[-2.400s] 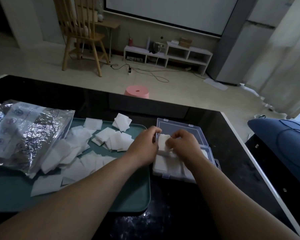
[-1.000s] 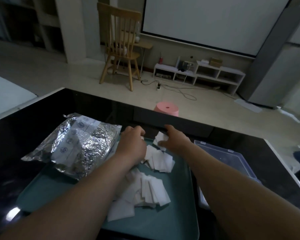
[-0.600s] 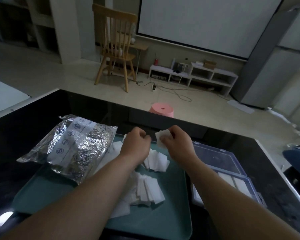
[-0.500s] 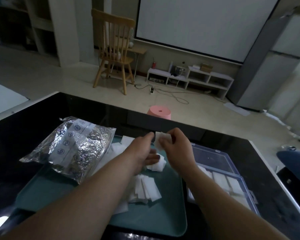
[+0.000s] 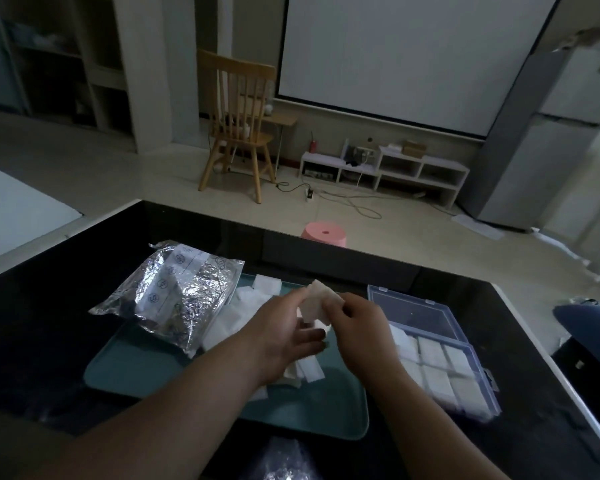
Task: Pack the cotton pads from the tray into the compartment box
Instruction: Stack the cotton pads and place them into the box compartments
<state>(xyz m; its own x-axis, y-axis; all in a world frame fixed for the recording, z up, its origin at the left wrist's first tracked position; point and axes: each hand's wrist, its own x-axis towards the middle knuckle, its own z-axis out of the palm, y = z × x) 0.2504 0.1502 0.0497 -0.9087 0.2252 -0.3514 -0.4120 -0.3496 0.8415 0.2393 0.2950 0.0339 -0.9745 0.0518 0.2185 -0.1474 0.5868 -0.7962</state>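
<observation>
Head view: the right hand (image 5: pixel 357 327) pinched a few pads (image 5: pixel 317 304) with curled fingers, raised above the tray (image 5: pixel 309 410); the left hand (image 5: pixel 281 329) gripped the same pads from the other side, thumb on top, lower fingers stretched beneath; how many pads were in the pinch could not be told. To do this step well, I judged, the edges wanted squaring between both hands while raised, so the pads would drop flat into one cell; a light pinch would suit, since cotton is soft and quick to crumple. The box (image 5: pixel 473 351) lay just right of the tray, its lid (image 5: pixel 413 313) thrown back away from the person; the cells in view looked filled with white, and which cell had room could not be told, part being hidden behind the right forearm. Loose pads (image 5: pixel 307 368) lay on the tray under the hands; a foil bag (image 5: pixel 174 296) overlapped the tray's left side, off the path to the box. All sat on a black table (image 5: pixel 49 323); nothing stood between hands and box.
</observation>
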